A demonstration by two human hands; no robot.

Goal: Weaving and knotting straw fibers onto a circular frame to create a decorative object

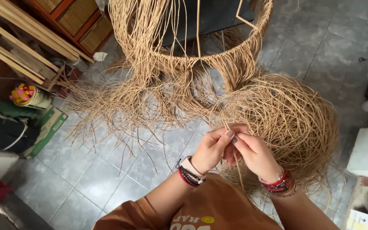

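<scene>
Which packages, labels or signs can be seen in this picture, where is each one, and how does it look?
Flat green cardboard box: on the floor at left, beside dark cloth; green with pale edges.
White card or label: bottom right corner, pale rectangle with a small dark arrow mark.
Shirt print: on the person's brown shirt, pale letters with a yellow round face.

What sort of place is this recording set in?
Probably a home craft workshop for rattan or wicker weaving. A half-woven frame hangs over a grey tiled floor, a tangled heap of cane strands lies beside it, and both hands pinch one strand.
</scene>
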